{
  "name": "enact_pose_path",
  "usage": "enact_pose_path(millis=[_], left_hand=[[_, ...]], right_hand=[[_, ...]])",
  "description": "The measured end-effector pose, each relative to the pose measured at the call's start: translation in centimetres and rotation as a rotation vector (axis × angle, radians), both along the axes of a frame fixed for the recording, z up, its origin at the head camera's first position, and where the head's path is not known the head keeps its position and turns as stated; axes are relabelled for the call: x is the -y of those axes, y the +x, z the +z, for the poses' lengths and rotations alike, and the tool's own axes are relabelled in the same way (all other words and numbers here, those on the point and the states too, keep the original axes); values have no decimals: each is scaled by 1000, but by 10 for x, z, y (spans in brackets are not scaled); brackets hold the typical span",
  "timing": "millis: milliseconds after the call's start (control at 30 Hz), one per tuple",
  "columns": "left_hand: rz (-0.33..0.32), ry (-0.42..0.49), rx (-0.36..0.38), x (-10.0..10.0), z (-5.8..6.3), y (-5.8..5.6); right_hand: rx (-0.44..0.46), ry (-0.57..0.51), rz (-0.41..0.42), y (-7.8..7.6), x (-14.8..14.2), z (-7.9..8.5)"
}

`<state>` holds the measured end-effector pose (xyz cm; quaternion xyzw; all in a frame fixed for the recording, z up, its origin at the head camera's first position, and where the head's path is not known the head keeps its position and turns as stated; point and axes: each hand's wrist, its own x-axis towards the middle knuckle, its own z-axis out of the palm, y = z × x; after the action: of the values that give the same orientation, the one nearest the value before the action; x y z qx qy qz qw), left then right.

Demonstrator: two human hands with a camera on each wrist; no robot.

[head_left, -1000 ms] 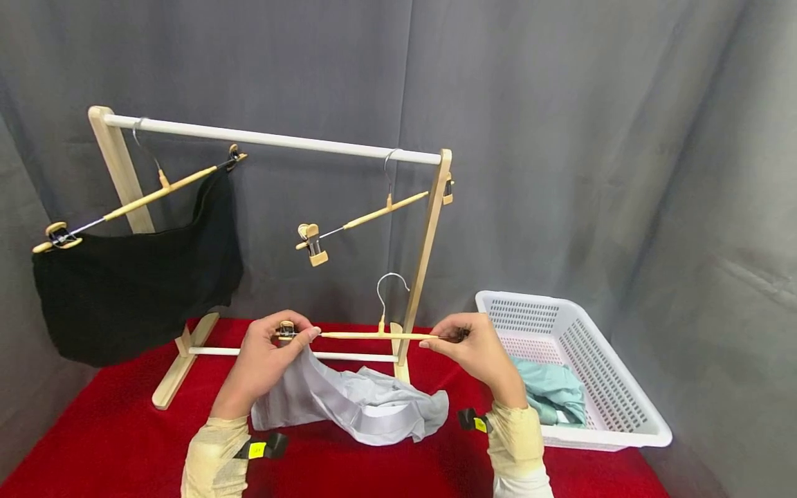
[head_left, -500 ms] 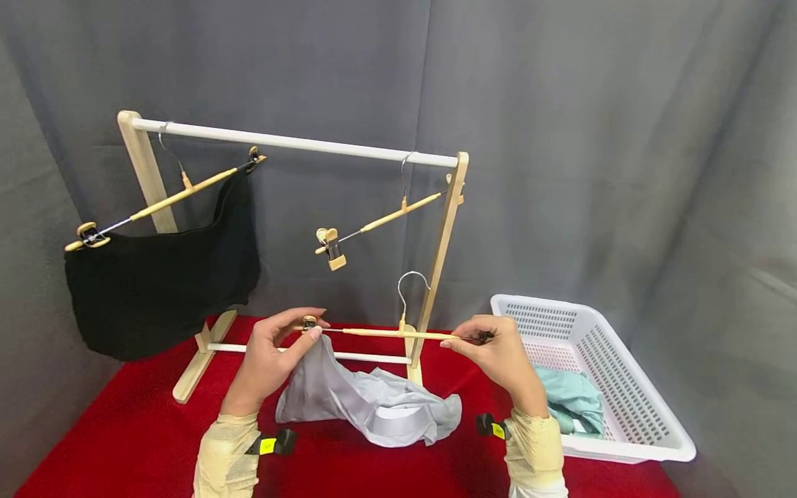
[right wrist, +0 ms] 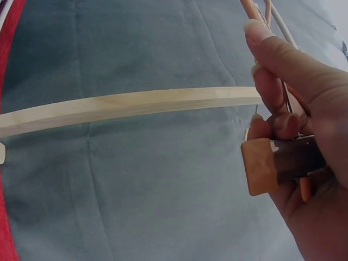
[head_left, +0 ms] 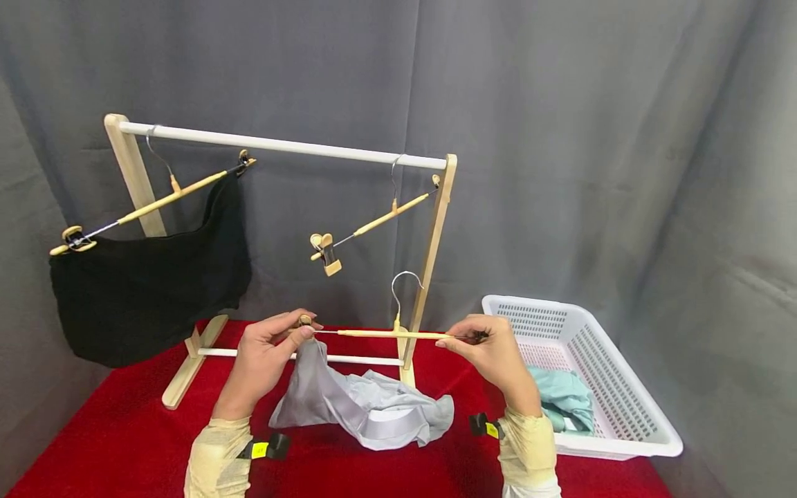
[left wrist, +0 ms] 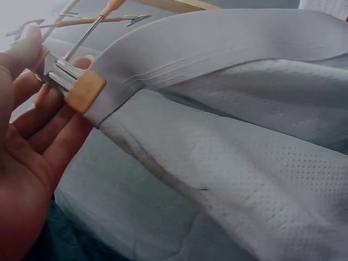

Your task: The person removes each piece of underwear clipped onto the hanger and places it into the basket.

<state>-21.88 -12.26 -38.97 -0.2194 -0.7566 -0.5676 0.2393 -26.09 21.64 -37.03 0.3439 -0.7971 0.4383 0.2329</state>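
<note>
A clip hanger [head_left: 373,334] with a wooden bar and a metal hook is held level between my two hands. My left hand [head_left: 258,363] pinches the clip [left wrist: 86,91] at its left end, thumb against the clip's handle. That clip's jaws bite one corner of the waistband of a light grey garment [head_left: 367,408]; the rest droops to the red cloth. My right hand [head_left: 495,353] grips the bar's right end between thumb and fingers. Beside those fingers, in the right wrist view, the right clip [right wrist: 260,166] carries no fabric.
A wooden rack with a white rail [head_left: 280,145] stands behind the hands. Black clothing [head_left: 156,290] hangs from a clip hanger at left; another clip hanger [head_left: 380,221] hangs bare at right. A white basket [head_left: 629,387] on the right contains teal cloth [head_left: 563,394].
The head view shifts slightly sideways and back. Both hands keep their hold on the hanger; the left fingers shift a little at the clip. The grey garment stays hanging below it.
</note>
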Motion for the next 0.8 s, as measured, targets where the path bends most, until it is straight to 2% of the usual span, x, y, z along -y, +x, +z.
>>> enact_pose_path(millis=[200, 400, 533, 800], left_hand=[[23, -44, -53, 0, 2, 0], [21, -51, -66, -2, 2, -1], [18, -31, -69, -4, 2, -3], [25, 18, -122, -8, -2, -5]], right_hand=[[-12, 6, 4, 4, 1, 5], [-24, 4, -3, 3, 1, 6], [-24, 5, -5, 4, 0, 6], [-47, 1, 0, 4, 0, 4]])
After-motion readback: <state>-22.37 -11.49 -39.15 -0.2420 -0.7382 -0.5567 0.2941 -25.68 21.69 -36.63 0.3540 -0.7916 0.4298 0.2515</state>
